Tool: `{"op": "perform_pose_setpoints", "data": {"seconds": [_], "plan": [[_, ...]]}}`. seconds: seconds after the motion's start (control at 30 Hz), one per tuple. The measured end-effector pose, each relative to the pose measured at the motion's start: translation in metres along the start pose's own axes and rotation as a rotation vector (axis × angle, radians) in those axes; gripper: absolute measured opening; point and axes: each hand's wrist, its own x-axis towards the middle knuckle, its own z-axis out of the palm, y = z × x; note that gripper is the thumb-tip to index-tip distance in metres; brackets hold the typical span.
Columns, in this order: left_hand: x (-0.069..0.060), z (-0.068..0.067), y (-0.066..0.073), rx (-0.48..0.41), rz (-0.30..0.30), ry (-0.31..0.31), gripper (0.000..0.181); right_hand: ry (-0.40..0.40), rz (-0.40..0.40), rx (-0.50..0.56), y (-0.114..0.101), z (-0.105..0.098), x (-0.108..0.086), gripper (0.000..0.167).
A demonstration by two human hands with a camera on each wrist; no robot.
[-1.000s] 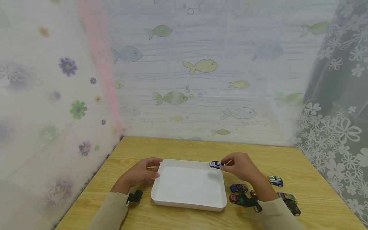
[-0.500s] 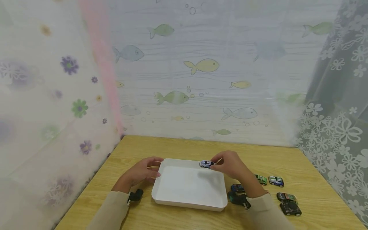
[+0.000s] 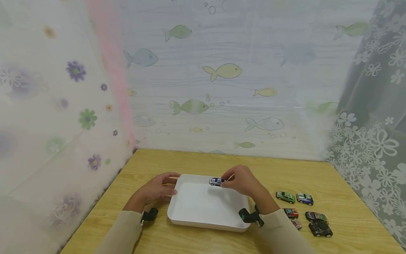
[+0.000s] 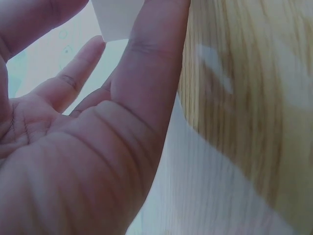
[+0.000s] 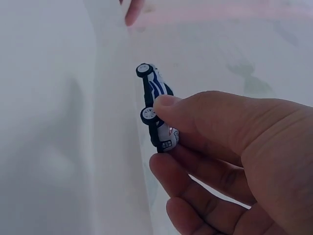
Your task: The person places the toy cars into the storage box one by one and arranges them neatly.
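Observation:
Between the thumb and fingers of my right hand (image 3: 243, 180) is a small white and dark blue toy car (image 3: 217, 181), held above the far part of a white rectangular tray (image 3: 207, 224). The right wrist view shows the thumb of that hand (image 5: 239, 142) on the side of the car (image 5: 155, 88), near a wheel. My left hand (image 3: 155, 190) touches the tray's left edge, thumb and fingers spread and fairly straight. In the left wrist view the left hand (image 4: 93, 122) is beside a pale corner of the tray (image 4: 115, 19).
On the wooden table (image 3: 165, 158) right of the tray lie several toy cars, including a green one (image 3: 285, 197), a white and blue one (image 3: 305, 199) and a black one (image 3: 320, 229). Patterned curtains (image 3: 196, 88) stand behind and at both sides.
My right hand has moved left with the car, from the tray's far right corner to over its far middle. More toy cars show behind the arm. The left hand has stayed in place.

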Motion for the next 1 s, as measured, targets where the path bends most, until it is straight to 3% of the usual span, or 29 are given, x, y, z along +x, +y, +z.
{"op": "perform_pose_setpoints", "data": {"seconds": [0.4,0.63,1.0], "plan": [[-0.001,0.002,0.003,0.062,-0.035,0.023,0.065,-0.058,-0.031,0.024,-0.015,0.025,0.015,0.015],[-0.003,0.003,0.005,0.021,-0.039,0.018,0.067,-0.077,-0.054,0.002,-0.030,0.039,0.026,0.015],[-0.003,0.003,0.006,0.006,-0.035,0.007,0.069,-0.110,-0.025,0.023,-0.043,0.061,0.039,0.013]]}}
